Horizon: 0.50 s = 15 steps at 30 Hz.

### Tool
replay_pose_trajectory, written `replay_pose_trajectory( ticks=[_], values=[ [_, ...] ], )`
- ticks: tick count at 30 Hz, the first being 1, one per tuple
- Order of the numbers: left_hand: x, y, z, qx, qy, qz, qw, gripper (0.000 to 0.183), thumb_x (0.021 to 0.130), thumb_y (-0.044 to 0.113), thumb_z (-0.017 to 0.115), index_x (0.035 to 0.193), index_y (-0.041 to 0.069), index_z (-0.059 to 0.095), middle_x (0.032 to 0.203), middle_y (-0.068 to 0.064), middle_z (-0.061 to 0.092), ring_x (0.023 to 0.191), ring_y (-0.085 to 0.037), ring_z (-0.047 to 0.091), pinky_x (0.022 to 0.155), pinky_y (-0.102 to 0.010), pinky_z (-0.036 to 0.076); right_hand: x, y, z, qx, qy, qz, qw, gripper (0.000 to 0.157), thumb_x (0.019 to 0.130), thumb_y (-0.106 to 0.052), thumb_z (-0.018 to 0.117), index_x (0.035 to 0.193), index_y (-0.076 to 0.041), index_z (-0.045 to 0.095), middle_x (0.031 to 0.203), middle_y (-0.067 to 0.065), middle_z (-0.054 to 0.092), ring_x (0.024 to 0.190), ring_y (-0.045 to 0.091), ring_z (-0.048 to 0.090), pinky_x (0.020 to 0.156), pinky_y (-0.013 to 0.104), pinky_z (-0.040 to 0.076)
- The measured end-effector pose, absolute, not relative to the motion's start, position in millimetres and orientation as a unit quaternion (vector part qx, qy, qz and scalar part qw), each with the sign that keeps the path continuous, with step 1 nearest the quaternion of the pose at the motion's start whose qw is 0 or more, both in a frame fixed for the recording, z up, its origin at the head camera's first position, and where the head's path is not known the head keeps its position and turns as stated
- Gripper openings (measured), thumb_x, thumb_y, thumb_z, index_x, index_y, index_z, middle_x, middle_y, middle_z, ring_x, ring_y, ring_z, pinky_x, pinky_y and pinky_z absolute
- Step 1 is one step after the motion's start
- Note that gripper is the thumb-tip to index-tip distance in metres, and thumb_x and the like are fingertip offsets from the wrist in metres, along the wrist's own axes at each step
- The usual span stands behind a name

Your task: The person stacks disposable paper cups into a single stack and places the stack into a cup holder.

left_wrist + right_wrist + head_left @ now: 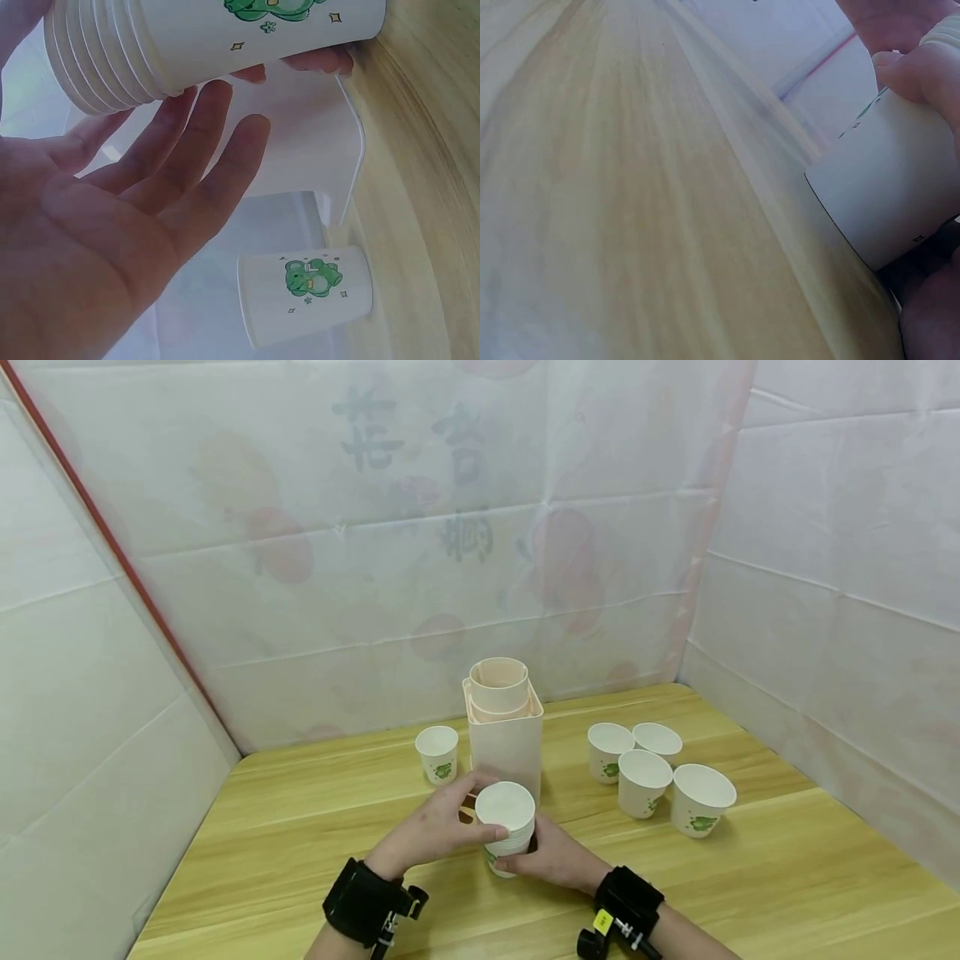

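A stack of white paper cups with a green animal print stands close to the tabletop in front of the dispenser box, held between both hands. My left hand holds the stack near its upper rims, thumb on the near side and fingers behind. Lower down, my right hand grips the cup wall, its thumb across the front. The left wrist view shows several nested rims on the stack, with left fingertips against them. In the right wrist view the lowest cup shows its smooth wall; its base is partly hidden.
Behind the stack stands a tall cream box with a round tube in its top. A single paper cup stands left of it. Several more cups are grouped at the right on the wooden table. Pale sheets enclose the table.
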<state>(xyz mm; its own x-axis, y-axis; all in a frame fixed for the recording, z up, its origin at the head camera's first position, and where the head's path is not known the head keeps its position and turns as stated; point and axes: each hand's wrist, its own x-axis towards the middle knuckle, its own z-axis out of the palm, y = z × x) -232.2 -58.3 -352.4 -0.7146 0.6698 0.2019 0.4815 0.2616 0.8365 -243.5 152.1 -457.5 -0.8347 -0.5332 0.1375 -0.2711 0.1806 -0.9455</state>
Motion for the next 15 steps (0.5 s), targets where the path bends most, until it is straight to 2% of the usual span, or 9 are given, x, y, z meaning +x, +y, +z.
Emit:
replay_pose_trajectory(
  ticks=[3, 10, 15],
  values=[
    [-231.0, -58.8, -351.5, 0.366, 0.79, 0.482, 0.098, 0.051, 0.08, 0.026, 0.071, 0.124, 0.012, 0.048, 0.111, -0.008, 0.054, 0.099, -0.025, 0.05, 0.081, -0.047, 0.046, -248.3, 153.5, -466.9, -0.265, 0.761, -0.582, 0.111, 0.066, 0.079, -0.021, 0.071, 0.133, -0.023, 0.032, 0.129, 0.002, 0.043, 0.116, 0.017, 0.041, 0.099, 0.045, 0.031],
    [-230.9, -59.1, -350.3, 0.367, 0.794, 0.474, 0.105, 0.051, 0.082, 0.026, 0.07, 0.125, 0.012, 0.046, 0.113, -0.008, 0.054, 0.101, -0.025, 0.049, 0.078, -0.036, 0.048, -250.8, 155.0, -473.0, -0.277, 0.76, -0.579, 0.103, 0.065, 0.08, -0.025, 0.071, 0.132, -0.024, 0.032, 0.128, 0.002, 0.044, 0.116, 0.02, 0.042, 0.098, 0.047, 0.032],
    [-232.3, -59.4, -350.1, 0.372, 0.789, 0.477, 0.108, 0.052, 0.082, 0.025, 0.069, 0.127, 0.011, 0.045, 0.113, -0.008, 0.054, 0.101, -0.026, 0.049, 0.078, -0.038, 0.048, -250.3, 154.3, -470.6, -0.278, 0.757, -0.581, 0.106, 0.064, 0.08, -0.024, 0.071, 0.132, -0.024, 0.033, 0.128, 0.002, 0.044, 0.116, 0.019, 0.042, 0.098, 0.046, 0.032]
  ],
)
